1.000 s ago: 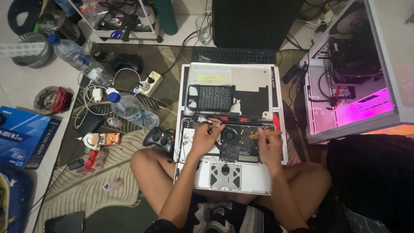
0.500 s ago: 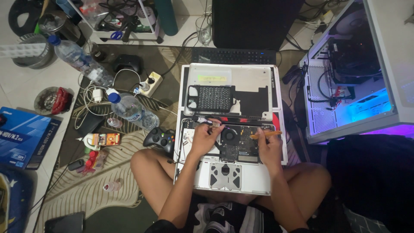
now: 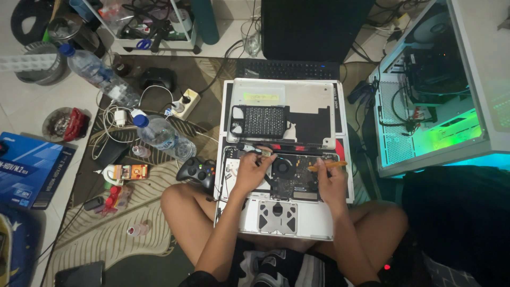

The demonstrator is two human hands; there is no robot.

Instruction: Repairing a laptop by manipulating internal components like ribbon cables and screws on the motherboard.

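An opened silver laptop [image 3: 284, 219] lies bottom-up across my crossed legs, its circuit board and fan [image 3: 282, 168] exposed. Its removed bottom cover [image 3: 313, 101] rests just beyond it, with a black perforated pad [image 3: 264, 121] on it. My left hand [image 3: 252, 171] presses on the board's left side, fingertips on a small component near the hinge. My right hand [image 3: 331, 182] grips a thin orange tool [image 3: 326, 166] that points left across the board toward the fan.
A black game controller [image 3: 197, 171] lies by my left knee. Two plastic water bottles [image 3: 162, 136], a power strip [image 3: 184, 103], cables and small bottles litter the rug at left. A lit open computer case [image 3: 425, 106] stands at right; a black keyboard [image 3: 287, 69] lies ahead.
Both hands stay on the laptop board with hardly any movement. The light inside the computer case changed from pink to white-blue to green.
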